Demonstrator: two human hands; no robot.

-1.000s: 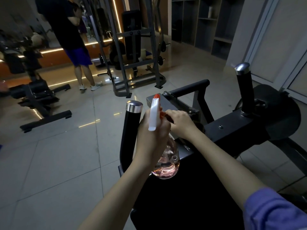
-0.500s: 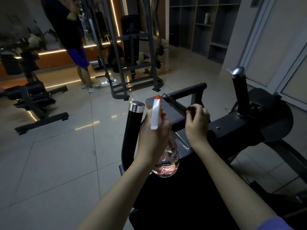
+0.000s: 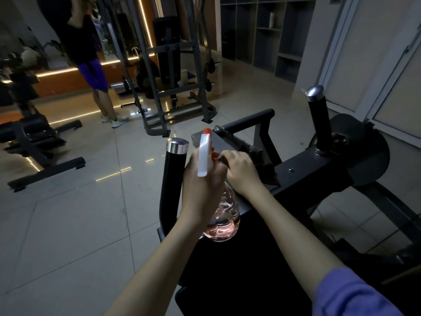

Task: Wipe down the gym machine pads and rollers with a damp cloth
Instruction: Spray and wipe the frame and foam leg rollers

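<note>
Beside the left hand [image 3: 202, 179] gripping the bottle [image 3: 222, 222], the right hand [image 3: 241, 172] clutches the cloth [image 3: 270, 176], apparently wiping the frame [image 3: 307, 169]; pads likely next.

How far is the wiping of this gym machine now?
Done: no surface shows as finished. In hand: the right hand grips a dark cloth on the crossbar; the left hand holds the spray bottle. Left: likely the black pad and both upright handles.
</note>
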